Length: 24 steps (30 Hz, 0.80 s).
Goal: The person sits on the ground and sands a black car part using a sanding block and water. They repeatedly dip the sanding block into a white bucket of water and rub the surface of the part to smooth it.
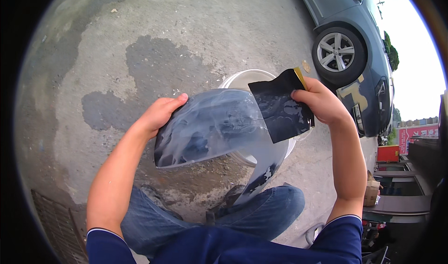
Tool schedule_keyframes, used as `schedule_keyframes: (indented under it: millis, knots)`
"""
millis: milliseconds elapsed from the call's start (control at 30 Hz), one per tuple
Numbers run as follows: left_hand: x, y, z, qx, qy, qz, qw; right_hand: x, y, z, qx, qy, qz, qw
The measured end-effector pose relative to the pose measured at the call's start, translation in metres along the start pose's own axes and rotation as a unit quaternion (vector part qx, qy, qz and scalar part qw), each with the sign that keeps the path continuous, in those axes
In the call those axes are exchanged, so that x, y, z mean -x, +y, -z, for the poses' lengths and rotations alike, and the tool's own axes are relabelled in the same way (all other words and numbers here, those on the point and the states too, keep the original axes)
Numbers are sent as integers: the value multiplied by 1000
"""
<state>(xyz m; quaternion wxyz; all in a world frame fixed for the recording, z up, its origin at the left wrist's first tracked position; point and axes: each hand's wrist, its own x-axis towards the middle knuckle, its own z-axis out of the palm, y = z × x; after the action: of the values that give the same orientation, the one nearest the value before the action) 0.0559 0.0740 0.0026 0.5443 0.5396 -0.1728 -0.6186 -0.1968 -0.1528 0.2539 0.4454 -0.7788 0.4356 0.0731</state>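
Observation:
A curved, wet plastic panel, shaped like a car headlight lens, is held above a white bucket. Grey-white smears streak its dark surface, and a narrow strip runs from its right end toward my knees. My left hand grips the left end, thumb on the upper edge and the other fingers hidden behind. In my right hand is a black sheet of wet sandpaper, pinched under the thumb. It overlaps the panel's right end; whether it touches there I cannot tell. A yellow edge shows behind the sheet.
Concrete ground with dark wet patches surrounds the bucket. A grey car stands at the upper right, its wheel near my right hand. A cardboard box sits at the right. A metal grate lies at the lower left.

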Motion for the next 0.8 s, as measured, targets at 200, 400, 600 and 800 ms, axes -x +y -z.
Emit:
schedule_keyframes:
  millis: [200, 400, 600, 800]
  knots:
    - [-6, -5, -9, 33, 21, 33, 999, 36, -15, -43, 337, 199, 251, 885]
    - [-10, -14, -29, 81, 16, 17, 996, 45, 40, -92, 367, 79, 257, 890]
    - [-17, -19, -38, 45, 41, 5, 998, 18, 71, -140, 406, 65, 299, 861]
    - [-20, -23, -37, -15, 44, -23, 999, 9, 62, -194, 393, -98, 422, 811]
